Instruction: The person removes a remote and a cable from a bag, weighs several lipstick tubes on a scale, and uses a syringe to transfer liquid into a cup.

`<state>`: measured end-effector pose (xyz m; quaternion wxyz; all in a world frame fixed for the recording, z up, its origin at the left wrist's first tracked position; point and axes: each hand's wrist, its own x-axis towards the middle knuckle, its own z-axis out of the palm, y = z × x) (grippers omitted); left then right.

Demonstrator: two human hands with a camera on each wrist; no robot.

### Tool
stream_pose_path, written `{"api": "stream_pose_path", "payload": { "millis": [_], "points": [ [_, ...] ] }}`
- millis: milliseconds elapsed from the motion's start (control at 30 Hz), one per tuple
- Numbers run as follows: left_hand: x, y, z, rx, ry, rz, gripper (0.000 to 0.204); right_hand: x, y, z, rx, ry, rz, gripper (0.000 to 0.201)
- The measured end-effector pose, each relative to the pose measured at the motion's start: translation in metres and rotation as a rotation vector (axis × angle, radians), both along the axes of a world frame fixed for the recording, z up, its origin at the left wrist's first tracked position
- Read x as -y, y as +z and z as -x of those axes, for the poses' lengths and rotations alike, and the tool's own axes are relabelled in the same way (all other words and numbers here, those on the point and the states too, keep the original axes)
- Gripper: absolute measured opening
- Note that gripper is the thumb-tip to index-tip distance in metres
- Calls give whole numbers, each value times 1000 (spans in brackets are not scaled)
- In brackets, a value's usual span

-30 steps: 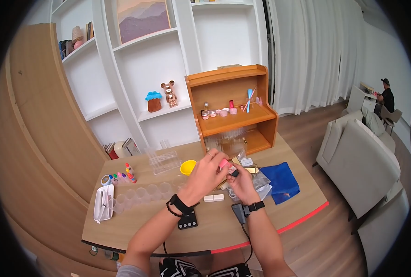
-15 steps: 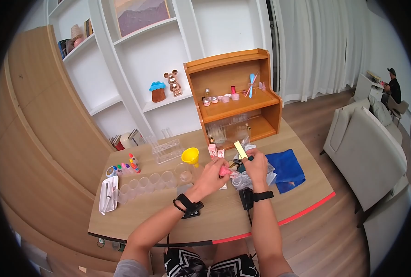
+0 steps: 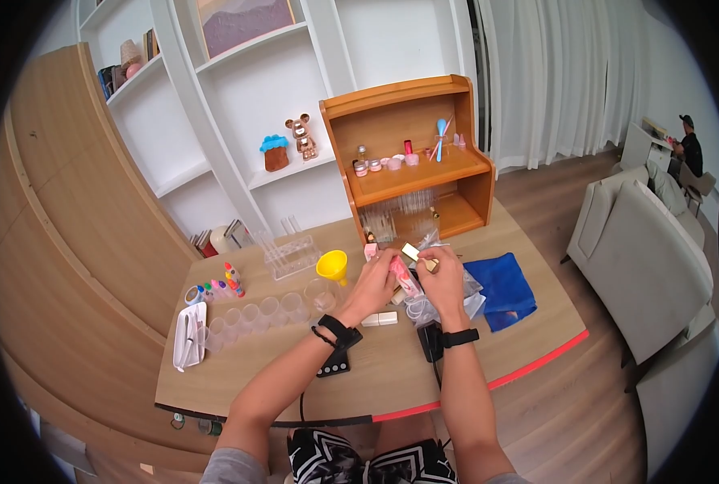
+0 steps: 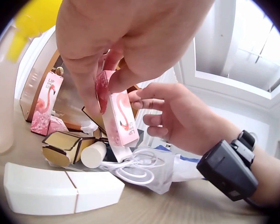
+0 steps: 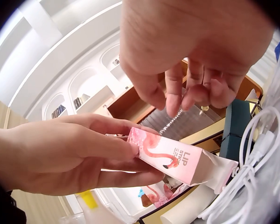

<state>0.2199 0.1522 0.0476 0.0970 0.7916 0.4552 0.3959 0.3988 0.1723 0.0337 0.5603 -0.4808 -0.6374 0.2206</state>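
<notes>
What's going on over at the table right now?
A person's left hand holds a pink flamingo lipstick box, which has its end flap open. The right hand hovers close by, fingers loosely curled, with nothing visible in them. Another flamingo box stands behind, and a coiled white cable lies near the held box's open end. The yellow funnel sits on the table, untouched.
</notes>
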Motion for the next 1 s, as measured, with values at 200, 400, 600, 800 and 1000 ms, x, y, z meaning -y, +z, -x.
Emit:
{"api": "stream_pose_path", "payload": {
  "millis": [200, 400, 600, 800, 1000],
  "points": [
    [-12, 0, 5, -203, -2, 65, 56, 13, 6, 6, 149, 133, -24, 34],
    [-3, -5, 1, -146, 86, 193, 69, 11, 0, 3, 262, 54, 68, 43],
    [15, -13, 1, -457, 162, 250, 77, 6, -6, 3, 213, 42, 8, 33],
    [7, 5, 0, -269, 229, 214, 59, 7, 0, 2, 173, 20, 21, 20],
    [9, 33, -5, -123, 123, 223, 39, 6, 0, 3, 130, 15, -22, 14]
  ]
}}
